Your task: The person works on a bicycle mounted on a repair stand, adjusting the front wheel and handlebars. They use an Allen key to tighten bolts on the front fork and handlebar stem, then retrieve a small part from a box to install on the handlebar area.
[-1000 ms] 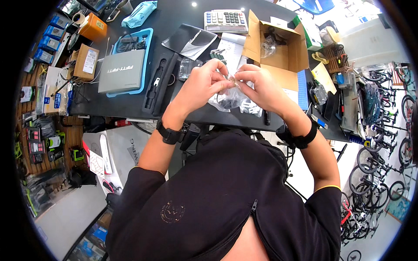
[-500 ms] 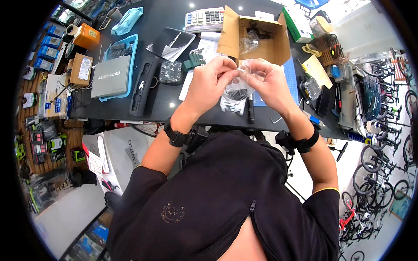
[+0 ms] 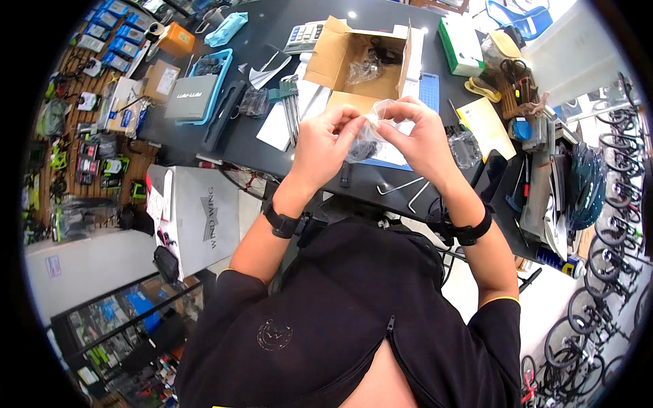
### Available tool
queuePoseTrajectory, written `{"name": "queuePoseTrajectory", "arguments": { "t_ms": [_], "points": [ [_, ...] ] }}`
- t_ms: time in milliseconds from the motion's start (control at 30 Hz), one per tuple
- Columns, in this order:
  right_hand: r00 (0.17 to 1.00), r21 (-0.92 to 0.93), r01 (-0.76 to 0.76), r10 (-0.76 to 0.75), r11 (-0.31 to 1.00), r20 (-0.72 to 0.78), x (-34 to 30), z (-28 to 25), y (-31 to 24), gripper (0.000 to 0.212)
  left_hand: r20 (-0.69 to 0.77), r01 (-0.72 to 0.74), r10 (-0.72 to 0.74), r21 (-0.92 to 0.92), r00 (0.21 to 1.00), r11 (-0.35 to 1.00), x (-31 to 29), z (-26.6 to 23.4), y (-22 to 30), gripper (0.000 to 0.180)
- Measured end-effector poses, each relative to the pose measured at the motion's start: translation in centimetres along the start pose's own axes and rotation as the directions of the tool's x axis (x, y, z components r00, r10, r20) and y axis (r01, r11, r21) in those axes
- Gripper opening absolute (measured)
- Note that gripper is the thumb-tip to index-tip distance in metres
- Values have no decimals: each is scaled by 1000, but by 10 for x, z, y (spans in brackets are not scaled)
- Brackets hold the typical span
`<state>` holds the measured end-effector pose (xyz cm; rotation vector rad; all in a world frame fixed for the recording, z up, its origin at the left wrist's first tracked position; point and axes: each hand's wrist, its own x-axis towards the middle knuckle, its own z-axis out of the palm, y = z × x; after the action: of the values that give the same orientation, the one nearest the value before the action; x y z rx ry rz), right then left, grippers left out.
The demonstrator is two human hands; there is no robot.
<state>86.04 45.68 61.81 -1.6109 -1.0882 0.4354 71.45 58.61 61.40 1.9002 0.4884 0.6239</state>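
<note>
Between my two hands hangs a clear plastic bag (image 3: 368, 136) with something dark inside, too unclear to name. My left hand (image 3: 325, 143) pinches its top edge between thumb and fingers. On the other side my right hand (image 3: 420, 138) grips the same edge, fingers closed. Just beyond the bag an open cardboard box (image 3: 323, 62) holds a small clear bag and dark parts. Left of it lies a set of hex keys in a green holder (image 3: 288, 102). Two loose hex keys (image 3: 403, 186) rest near the table's front edge, below my right hand.
Left on the black table (image 3: 272, 26) are a grey box (image 3: 187, 98) in a blue tray, a long black case (image 3: 222, 117) and a clear-wrapped pack (image 3: 254, 102). At right lie a yellow envelope (image 3: 487, 129), a clear package (image 3: 464, 147) and a green-white box (image 3: 461, 46).
The view has shifted, so the table things sit differently in the picture. Both hands still hold the bag's top edge, fingers slightly rearranged.
</note>
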Motion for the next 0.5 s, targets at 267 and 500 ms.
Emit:
{"name": "queuePoseTrajectory", "arguments": {
  "t_ms": [267, 500],
  "points": [
    [982, 123, 4, -27, 992, 187, 0, 0, 11, 19, -114, -62, 74, 101, 991, 993, -15, 13, 14, 7],
    [984, -3, 86, -84, 996, 159, 20, 2, -6, 20, -78, -198, 223, 243, 972, 950, 4, -2, 2, 9]
  ]
}}
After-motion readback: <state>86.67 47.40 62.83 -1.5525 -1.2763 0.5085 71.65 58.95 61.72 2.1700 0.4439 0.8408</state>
